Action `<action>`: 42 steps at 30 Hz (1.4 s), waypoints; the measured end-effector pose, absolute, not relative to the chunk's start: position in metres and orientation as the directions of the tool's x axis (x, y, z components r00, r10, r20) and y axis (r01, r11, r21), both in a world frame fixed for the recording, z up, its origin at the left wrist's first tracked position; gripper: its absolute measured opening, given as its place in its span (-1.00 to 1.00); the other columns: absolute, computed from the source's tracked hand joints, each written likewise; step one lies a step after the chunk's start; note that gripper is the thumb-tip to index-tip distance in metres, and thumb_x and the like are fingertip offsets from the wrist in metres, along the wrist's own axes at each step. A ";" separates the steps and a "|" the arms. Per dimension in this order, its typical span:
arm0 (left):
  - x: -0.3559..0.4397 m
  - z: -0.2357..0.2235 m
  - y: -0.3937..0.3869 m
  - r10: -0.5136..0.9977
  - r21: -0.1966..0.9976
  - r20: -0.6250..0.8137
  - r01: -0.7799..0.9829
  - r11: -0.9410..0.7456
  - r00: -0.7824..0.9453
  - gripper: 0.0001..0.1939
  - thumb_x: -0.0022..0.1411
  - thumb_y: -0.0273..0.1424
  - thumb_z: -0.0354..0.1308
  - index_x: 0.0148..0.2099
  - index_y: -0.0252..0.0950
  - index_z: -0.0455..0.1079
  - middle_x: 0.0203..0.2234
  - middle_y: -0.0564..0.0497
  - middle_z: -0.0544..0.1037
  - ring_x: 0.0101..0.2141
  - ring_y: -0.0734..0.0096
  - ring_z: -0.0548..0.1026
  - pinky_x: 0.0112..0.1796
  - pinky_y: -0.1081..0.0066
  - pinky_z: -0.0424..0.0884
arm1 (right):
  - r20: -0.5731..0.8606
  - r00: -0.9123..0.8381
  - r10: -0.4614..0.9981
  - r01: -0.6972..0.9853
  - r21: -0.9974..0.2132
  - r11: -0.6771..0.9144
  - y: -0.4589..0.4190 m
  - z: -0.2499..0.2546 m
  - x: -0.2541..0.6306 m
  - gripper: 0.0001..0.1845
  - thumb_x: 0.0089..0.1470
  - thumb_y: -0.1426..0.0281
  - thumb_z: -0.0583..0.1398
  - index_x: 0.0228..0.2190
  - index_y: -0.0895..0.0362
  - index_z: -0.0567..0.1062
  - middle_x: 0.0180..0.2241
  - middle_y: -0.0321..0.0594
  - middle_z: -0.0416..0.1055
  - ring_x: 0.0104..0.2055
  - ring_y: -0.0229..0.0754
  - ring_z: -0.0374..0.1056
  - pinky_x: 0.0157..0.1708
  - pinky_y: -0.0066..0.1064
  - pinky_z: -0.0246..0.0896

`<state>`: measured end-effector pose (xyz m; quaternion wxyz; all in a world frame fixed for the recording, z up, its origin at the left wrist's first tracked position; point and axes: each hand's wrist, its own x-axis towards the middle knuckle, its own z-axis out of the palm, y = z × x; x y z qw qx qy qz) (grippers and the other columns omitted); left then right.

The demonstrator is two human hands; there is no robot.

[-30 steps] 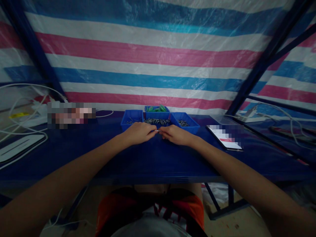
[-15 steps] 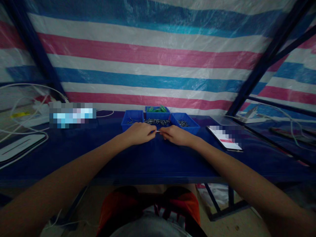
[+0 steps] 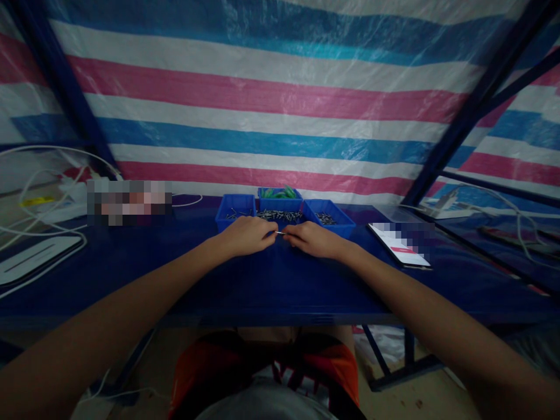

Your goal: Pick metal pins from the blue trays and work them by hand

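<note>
Between my two hands is a thin, shiny metal piece (image 3: 280, 233) that looks like a screw. My left hand (image 3: 250, 235) pinches its left end between thumb and fingers. Its right end is in the closed fingers of my right hand (image 3: 315, 238), which hide part of it. Just beyond the hands lies a pile of metal screws (image 3: 280, 216). A left blue bin (image 3: 221, 216) holds a few screws, and a right blue bin (image 3: 343, 223) holds many small metal parts. Behind the pile, a third blue bin (image 3: 280, 204) contains green plastic pieces (image 3: 286, 192).
A lit phone (image 3: 398, 248) lies right of the bins on the blue table (image 3: 280, 291). At the left are a blurred-out screen (image 3: 129, 203), white cables (image 3: 26, 233) and a flat white device (image 3: 39, 259). A striped tarp (image 3: 280, 105) hangs behind, between blue posts.
Both hands stay almost still with the metal piece between them. The picture on the blurred-out screen at the left has changed colour.
</note>
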<state>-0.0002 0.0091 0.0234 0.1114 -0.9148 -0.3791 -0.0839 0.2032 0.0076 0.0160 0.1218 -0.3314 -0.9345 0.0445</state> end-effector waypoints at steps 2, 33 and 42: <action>0.000 0.024 0.009 0.677 -0.143 0.235 0.714 -0.686 0.697 -0.73 0.25 -0.32 -0.14 -0.22 -0.25 0.38 -0.36 -0.02 0.55 -0.40 0.35 0.48 -0.46 0.45 0.21 | 0.200 -0.752 0.628 0.607 -0.161 0.778 0.007 0.017 0.203 -0.79 0.20 0.43 -0.01 -0.29 0.22 0.40 -0.52 -0.28 0.32 -0.51 -0.34 0.20 -0.44 -0.49 -0.02; -0.001 0.022 0.011 0.690 -0.131 0.222 0.723 -0.679 0.689 -0.74 0.24 -0.31 -0.12 -0.23 -0.24 0.38 -0.41 -0.03 0.53 -0.44 0.35 0.47 -0.50 0.45 0.18 | 0.201 -0.703 0.682 0.669 -0.140 0.730 0.007 0.018 0.206 -0.82 0.16 0.41 0.04 -0.35 0.20 0.42 -0.47 -0.23 0.40 -0.48 -0.33 0.25 -0.43 -0.48 -0.01; -0.002 0.023 0.012 0.705 -0.099 0.213 0.733 -0.673 0.676 -0.77 0.22 -0.33 -0.08 -0.24 -0.23 0.40 -0.44 -0.01 0.53 -0.46 0.36 0.46 -0.48 0.44 0.20 | 0.199 -0.697 0.689 0.676 -0.137 0.724 0.007 0.017 0.206 -0.82 0.16 0.40 0.05 -0.37 0.19 0.42 -0.52 -0.26 0.37 -0.51 -0.34 0.22 -0.46 -0.47 -0.06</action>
